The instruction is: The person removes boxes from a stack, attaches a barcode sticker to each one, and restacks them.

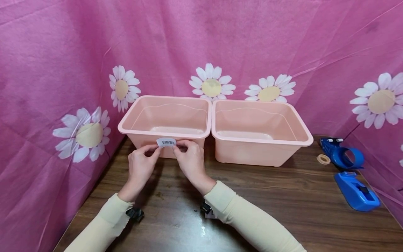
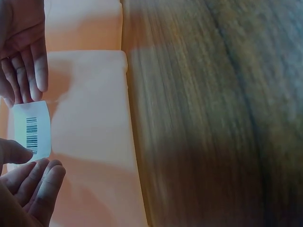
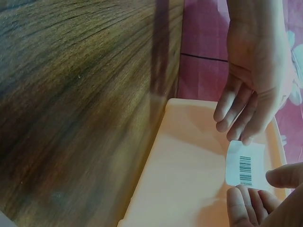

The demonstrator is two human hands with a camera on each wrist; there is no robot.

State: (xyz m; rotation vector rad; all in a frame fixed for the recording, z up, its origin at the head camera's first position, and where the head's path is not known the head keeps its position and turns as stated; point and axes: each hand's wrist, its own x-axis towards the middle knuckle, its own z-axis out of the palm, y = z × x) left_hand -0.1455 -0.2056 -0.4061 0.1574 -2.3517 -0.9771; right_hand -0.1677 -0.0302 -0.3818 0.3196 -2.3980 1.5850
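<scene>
A white barcode label [image 1: 166, 142] is stretched between both hands in front of the left pink bin [image 1: 132, 126]. My left hand [image 1: 140, 164] pinches its left end between thumb and fingers. The right end is pinched by my right hand [image 1: 191, 159]. In the left wrist view the label [image 2: 32, 130] bows slightly, its printed bars facing up toward the person. The right wrist view shows the same label [image 3: 245, 163] close to the bin's front wall [image 3: 184, 156]; whether it touches the wall I cannot tell.
A second pink bin [image 1: 261, 152] stands right beside the first. At the table's right lie a blue tape dispenser [image 1: 357, 192], a dark blue tape gun [image 1: 343, 154] and a small beige tape ring [image 1: 323, 159]. A pink flowered cloth [image 1: 163, 45] hangs behind the wooden table [image 1: 270, 196].
</scene>
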